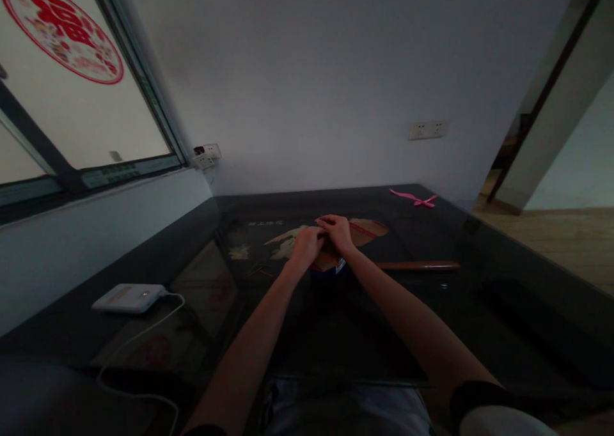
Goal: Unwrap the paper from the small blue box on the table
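Observation:
At the middle of the dark table my left hand [308, 243] and my right hand [338, 233] meet over a small box-like thing [326, 261]. It shows a brown upper part and a blue lower edge with some white. My left fingers are bent and pressed together at its top. The right fingers are also closed, the thumb and fingertips close to the left ones. What lies between the fingertips is too small and dark to make out. Just beyond my right hand is a tan rounded shape [371, 229] with a red band across it.
A brown stick [418, 266] lies right of the hands, and a pink ribbon [415, 198] near the far right edge. A white power bank [129, 298] with a cable [139, 330] is at left. A dark flat thing [542, 330] lies at right. Behind stands a wall [311, 103].

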### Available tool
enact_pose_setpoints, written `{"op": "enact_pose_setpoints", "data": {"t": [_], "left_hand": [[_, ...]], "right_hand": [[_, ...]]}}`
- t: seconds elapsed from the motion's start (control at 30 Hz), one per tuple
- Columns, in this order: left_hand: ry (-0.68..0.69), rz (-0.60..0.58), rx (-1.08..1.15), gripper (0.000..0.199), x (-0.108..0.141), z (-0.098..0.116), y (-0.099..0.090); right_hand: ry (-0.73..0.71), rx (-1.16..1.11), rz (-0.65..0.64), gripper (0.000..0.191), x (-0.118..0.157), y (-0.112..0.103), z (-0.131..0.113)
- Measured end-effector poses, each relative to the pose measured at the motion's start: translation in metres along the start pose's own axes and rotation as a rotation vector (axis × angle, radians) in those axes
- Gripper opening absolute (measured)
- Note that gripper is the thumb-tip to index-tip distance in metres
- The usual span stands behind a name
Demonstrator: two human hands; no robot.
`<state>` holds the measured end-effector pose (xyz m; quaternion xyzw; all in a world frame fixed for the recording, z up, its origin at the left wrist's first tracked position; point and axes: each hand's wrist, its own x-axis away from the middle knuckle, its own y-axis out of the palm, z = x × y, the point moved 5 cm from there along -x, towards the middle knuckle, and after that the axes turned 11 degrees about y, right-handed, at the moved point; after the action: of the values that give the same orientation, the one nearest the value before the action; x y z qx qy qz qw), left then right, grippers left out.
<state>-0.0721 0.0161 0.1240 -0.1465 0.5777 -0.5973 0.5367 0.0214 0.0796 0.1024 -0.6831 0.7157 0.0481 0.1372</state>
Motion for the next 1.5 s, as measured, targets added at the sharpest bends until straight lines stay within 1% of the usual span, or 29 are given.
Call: {"op": "enact_pose_setpoints", "data": {"t": [0.07,0.2,0.3,0.43,0.57,0.77,0.93,1.17,1.3,1.43,1.5], "left_hand": [[0.016,0.017,-0.014,0.024,0.001,0.002,-0.001],[0.075,0.107,0.001,0.021,0.004,0.002,-0.002],[0.095,0.160,0.003,0.019,0.005,0.000,-0.002],[0.104,0.205,-0.009,0.016,0.006,-0.002,-0.001],[0.120,0.225,-0.004,0.015,0.006,-0.002,-0.001],[0.083,0.258,0.030,0.014,0.007,-0.006,-0.001],[0.028,0.253,0.086,0.013,0.004,-0.013,0.002],[-0.018,0.255,0.258,0.015,0.001,-0.018,0.004],[-0.038,0.305,0.380,0.014,0.002,-0.019,0.000],[-0.061,0.419,0.402,0.014,0.005,-0.020,-0.011],[-0.059,0.451,0.407,0.015,0.005,-0.018,-0.015]], "right_hand": [[-0.012,0.027,0.000,0.024,0.001,0.000,-0.001],[-0.022,0.069,0.001,0.022,0.002,0.000,-0.003],[-0.024,0.101,0.006,0.020,0.000,0.000,-0.002],[-0.022,0.150,0.003,0.015,-0.001,0.002,-0.001],[-0.018,0.181,-0.008,0.014,-0.001,0.003,-0.001],[-0.004,0.205,0.000,0.014,-0.002,0.004,0.000],[0.015,0.228,0.012,0.016,-0.003,0.004,0.001],[0.035,0.270,0.032,0.018,-0.005,0.002,0.002],[0.034,0.289,0.033,0.016,-0.006,0.002,0.003],[0.009,0.295,0.030,0.014,-0.004,0.003,0.003],[-0.004,0.292,0.032,0.014,-0.003,0.003,0.002]]}}
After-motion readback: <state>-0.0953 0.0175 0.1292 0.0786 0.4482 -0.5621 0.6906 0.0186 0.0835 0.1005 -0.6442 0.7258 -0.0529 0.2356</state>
